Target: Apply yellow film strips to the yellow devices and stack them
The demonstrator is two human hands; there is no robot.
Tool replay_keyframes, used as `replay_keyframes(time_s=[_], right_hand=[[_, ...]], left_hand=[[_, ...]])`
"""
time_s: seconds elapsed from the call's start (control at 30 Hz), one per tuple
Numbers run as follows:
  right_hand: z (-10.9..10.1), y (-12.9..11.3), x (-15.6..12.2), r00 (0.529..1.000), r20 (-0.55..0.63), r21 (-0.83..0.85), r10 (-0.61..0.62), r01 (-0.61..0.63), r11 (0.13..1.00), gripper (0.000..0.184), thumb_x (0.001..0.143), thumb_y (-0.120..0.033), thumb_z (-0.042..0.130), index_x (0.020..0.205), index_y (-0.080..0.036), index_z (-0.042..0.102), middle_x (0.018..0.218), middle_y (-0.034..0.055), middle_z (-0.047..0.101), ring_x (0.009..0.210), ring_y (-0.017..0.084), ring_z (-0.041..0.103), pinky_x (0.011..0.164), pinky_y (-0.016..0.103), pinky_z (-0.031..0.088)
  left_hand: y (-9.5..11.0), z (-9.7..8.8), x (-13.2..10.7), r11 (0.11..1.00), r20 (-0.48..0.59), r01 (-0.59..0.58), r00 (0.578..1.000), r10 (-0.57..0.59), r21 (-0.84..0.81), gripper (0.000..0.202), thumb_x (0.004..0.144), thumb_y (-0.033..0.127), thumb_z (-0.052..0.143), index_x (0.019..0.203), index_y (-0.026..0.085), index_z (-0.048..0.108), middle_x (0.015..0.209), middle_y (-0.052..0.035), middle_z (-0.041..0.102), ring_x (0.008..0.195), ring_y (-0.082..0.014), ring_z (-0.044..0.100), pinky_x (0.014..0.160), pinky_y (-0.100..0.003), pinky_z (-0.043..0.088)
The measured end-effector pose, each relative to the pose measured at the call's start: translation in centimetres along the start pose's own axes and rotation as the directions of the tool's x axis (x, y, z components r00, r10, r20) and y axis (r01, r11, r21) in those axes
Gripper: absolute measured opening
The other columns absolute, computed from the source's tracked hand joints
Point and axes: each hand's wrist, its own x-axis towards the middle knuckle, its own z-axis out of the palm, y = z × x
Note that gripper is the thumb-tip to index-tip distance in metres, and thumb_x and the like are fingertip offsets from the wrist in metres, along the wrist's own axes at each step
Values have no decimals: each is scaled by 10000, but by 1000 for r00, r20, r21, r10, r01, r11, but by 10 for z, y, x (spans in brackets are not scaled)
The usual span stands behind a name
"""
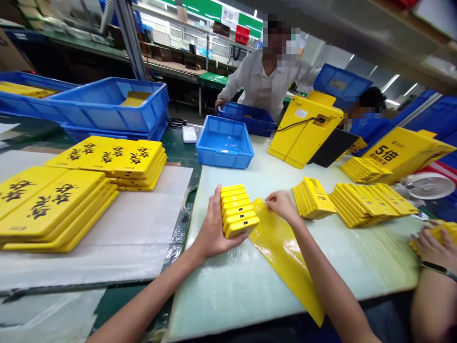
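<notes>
My left hand is wrapped round a stack of several yellow power banks, tilted above the table, with small dark ports showing on the lower ones. Beside the stack, my right hand is closed in a pinch at the upper end of a glossy yellow plastic film. The film hangs down slantwise under my right forearm, past the table's front edge. Its upper end lies against or just behind the stack; contact is hard to make out.
Printed yellow panels lie piled at left. A blue bin stands ahead, and larger blue bins at back left. Rows of yellow power banks lie right of my hands. Another person's hand is at far right; a person in white stands opposite.
</notes>
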Motion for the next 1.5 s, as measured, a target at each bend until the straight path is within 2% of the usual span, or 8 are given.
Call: replay_keyframes(time_s=[0.17,0.37,0.57,0.77,1.1,1.27,1.4,1.5], right_hand=[[33,24,-41,999,-49,-164,-3,-5,986,183,870,-44,694,915,-125,852,1005,147,825,1009,276,759,897,308,500],[50,16,-78,997,-82,-289,-5,-19,957,128,963,-156,717,996,-72,809,1145,190,744,1117,296,700,946,323,465],[54,7,-81,998,-50,-418,-42,17,908,122,968,-209,754,969,-91,781,1138,163,718,1123,289,683,931,317,457],[56,18,-74,997,-28,-376,-72,56,925,126,948,-186,771,834,-134,769,1029,106,731,1008,236,693,852,291,432],[66,27,-86,973,-194,-310,-124,60,949,148,976,-194,710,918,-175,844,913,71,721,914,222,692,778,302,430],[60,38,-80,972,-236,47,-13,25,999,130,868,-235,749,902,-165,853,906,97,782,851,243,718,803,340,491],[23,31,-77,986,45,585,159,-155,796,292,648,-419,881,752,-152,830,778,99,792,720,237,709,710,344,544],[-12,5,-85,994,-4,683,107,-75,727,409,576,-506,940,749,-150,840,755,86,777,683,189,666,653,300,536]], left_hand=[[-1,-1,1,1000,-1,7,1000,-7,-2,1448,757,585,908,1722,246,-117,1644,-234,310,1539,-457,391,1252,-655,388],[0,0,1,1000,1,5,1000,-5,-5,1455,752,573,918,1720,259,-121,1633,-226,312,1543,-448,387,1259,-657,377],[1,0,1,1000,1,17,1000,-17,1,1482,738,584,924,1720,244,-133,1619,-221,322,1543,-451,376,1271,-653,363],[1,0,-1,999,10,42,999,-42,6,1470,746,583,917,1721,247,-130,1639,-232,295,1538,-455,380,1260,-662,375],[0,2,-1,1000,-6,16,1000,-16,-1,1478,738,596,922,1722,238,-121,1632,-235,322,1538,-456,391,1257,-656,381],[1,1,-1,1000,-12,-2,1000,2,-21,1455,747,593,916,1722,249,-109,1648,-236,301,1551,-456,379,1264,-656,372],[2,1,-1,1000,-9,8,1000,-8,-20,1456,747,595,915,1720,250,-113,1646,-237,292,1557,-465,358,1265,-668,362],[3,2,-2,1000,-2,-6,1000,6,-19,1462,751,593,915,1717,253,-128,1647,-238,282,1555,-466,348,1261,-676,365]])
